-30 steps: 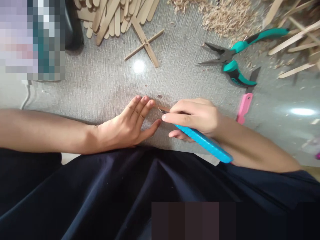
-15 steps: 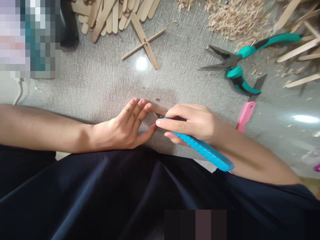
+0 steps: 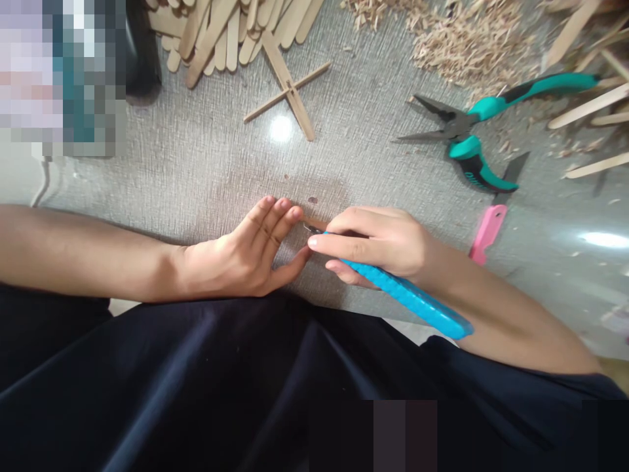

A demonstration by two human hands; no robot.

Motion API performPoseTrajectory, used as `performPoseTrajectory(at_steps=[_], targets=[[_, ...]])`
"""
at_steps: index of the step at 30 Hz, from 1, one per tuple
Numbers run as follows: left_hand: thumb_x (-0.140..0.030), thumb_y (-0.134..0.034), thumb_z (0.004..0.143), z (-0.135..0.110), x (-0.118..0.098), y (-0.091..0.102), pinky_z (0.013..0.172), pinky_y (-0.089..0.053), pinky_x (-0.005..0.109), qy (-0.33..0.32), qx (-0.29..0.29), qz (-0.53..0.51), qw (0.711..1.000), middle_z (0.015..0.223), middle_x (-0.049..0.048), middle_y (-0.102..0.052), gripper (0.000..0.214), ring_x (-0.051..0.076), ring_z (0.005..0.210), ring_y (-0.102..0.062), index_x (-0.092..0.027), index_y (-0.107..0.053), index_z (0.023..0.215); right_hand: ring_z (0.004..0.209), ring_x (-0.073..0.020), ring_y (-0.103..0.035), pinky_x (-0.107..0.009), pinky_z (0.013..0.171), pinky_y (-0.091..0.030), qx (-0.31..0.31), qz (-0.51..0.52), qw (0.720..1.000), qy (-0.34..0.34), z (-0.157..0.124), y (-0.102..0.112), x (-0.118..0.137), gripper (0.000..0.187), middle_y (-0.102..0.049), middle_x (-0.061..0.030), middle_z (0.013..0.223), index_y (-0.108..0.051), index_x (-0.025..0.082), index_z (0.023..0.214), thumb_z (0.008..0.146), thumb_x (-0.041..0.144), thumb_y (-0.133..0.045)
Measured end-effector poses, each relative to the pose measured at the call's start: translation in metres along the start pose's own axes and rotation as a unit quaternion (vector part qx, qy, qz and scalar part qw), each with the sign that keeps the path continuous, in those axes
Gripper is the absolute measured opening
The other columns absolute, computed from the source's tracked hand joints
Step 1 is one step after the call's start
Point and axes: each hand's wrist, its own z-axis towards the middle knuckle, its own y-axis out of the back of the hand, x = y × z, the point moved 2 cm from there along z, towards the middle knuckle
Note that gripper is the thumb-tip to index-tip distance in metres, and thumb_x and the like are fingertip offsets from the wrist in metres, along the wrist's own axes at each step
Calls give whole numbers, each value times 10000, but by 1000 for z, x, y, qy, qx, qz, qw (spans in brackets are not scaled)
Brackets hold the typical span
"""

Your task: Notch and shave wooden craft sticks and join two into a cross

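Observation:
My right hand is closed around a blue-handled craft knife, its thin metal tip pointing left. Just behind that tip, a narrow strip of wooden craft stick shows between the two hands, most of it hidden. My left hand rests on its side with fingers stretched out side by side and the thumb apart. Its index fingertip touches or nearly touches the strip's left end, and the thumb tip comes close to my right fingers. Whether the left hand presses on the strip is hard to make out.
Two crossed craft sticks lie ahead, before a pile of craft sticks. Wood shavings are heaped at the back. Open teal pliers lie at right, above a pink-handled blade. More sticks sit at far right.
Both hands and the knife keep nearly the same pose. The whole view has shifted slightly, so the tabletop items appear a little farther right and lower.

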Motion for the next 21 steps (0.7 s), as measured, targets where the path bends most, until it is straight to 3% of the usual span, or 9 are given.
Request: performPoseTrajectory(at_steps=[4, 21], targets=[[-410, -744, 1148, -2, -7, -3, 1302, -654, 582, 50, 12, -21, 998, 1540, 358, -753, 698, 435, 1504, -758, -35, -490, 1679, 831, -148, -710, -291, 765, -548, 20, 9, 1000, -20, 5, 3, 3, 255, -803, -6, 1030, -758, 280, 1364, 1124, 221, -695], [-329, -692, 1164, 9, -3, 5, 1167, -744, 514, 21, 25, 31, 999, 1383, 336, -840, 451, 404, 1293, -880, -64, -532, 1493, 800, -134, -629, -264, 756, -520, 38, -33, 998, 29, 11, 10, 7, 271, -706, 21, 939, -655, 204, 1348, 1115, 68, -627]])
